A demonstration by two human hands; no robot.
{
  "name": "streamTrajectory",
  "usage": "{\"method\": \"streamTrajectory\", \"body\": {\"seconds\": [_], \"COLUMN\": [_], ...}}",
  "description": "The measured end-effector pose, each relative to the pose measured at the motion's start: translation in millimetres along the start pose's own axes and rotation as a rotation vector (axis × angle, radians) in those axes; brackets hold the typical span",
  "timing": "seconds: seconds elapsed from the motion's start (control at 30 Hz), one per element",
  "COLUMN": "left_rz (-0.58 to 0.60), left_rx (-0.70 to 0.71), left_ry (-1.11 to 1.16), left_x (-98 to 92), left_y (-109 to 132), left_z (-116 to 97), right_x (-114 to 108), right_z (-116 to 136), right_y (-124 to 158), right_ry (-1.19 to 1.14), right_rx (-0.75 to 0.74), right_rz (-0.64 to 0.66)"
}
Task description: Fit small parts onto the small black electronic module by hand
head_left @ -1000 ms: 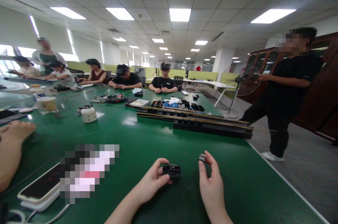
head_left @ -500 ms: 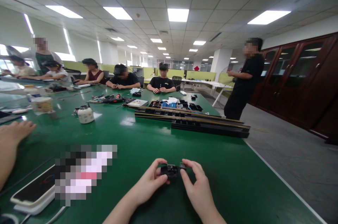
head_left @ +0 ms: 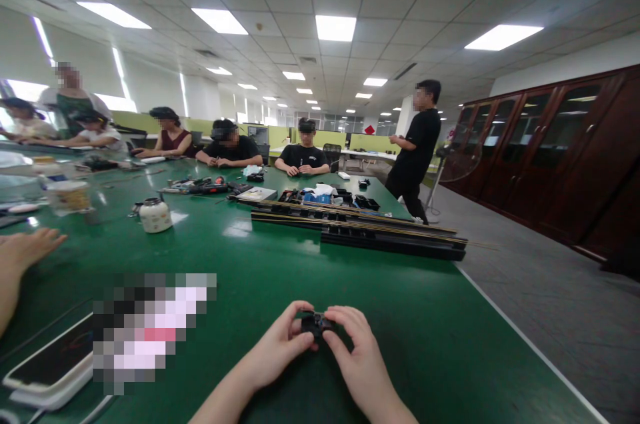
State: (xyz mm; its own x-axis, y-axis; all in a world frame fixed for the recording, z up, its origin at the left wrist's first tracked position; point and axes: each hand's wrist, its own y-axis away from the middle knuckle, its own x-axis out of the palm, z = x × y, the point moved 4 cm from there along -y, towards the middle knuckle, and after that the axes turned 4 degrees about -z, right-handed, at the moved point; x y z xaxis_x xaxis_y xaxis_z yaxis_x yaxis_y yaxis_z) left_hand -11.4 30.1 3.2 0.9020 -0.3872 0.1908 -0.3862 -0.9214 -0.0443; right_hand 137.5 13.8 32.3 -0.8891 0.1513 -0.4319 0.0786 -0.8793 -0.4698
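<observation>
A small black part point(head_left: 316, 323) sits between both my hands, low over the green table point(head_left: 280, 264). My left hand point(head_left: 283, 343) pinches it from the left with thumb and fingers curled round it. From the right, my right hand point(head_left: 356, 352) closes its fingertips onto the same part, hiding the little piece it carried. Most of the part is covered by my fingers.
A phone point(head_left: 47, 361) lies at the near left, and another person's hand point(head_left: 23, 252) rests beyond it. Long black rails point(head_left: 380, 237) cross the table's middle, a white jar point(head_left: 155, 216) stands to the left. Several seated people work at the far end; one person point(head_left: 415, 151) walks on the right.
My right hand has come in from the right with a small piece and closed onto the black part in my left hand. The standing person has walked away towards the far end.
</observation>
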Motion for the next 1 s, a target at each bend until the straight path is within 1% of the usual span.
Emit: {"method": "streamTrajectory", "body": {"seconds": [0.13,0.33,0.57,0.7,0.83,1.0], "left_rz": [-0.003,-0.012,-0.048,-0.082,-0.111,-0.116], "left_rx": [-0.009,-0.003,-0.006,-0.022,-0.026,-0.026], "left_ry": [0.009,-0.001,-0.034,-0.077,-0.079,-0.040], "left_x": [0.0,-0.9,-2.1,-2.6,-2.9,-1.7], "left_y": [-1,-1,-1,0,0,-1], "left_z": [4,5,3,0,-2,-4], "right_x": [2,3,3,4,3,2], "right_z": [0,-1,-9,-15,-14,-12], "right_y": [0,2,5,6,5,4], "right_ry": [0.070,0.075,0.017,-0.022,-0.067,-0.092], "right_rx": [0.020,0.050,0.084,0.125,0.133,0.137], "right_rz": [0.094,0.121,0.055,0.060,0.045,0.021]}}
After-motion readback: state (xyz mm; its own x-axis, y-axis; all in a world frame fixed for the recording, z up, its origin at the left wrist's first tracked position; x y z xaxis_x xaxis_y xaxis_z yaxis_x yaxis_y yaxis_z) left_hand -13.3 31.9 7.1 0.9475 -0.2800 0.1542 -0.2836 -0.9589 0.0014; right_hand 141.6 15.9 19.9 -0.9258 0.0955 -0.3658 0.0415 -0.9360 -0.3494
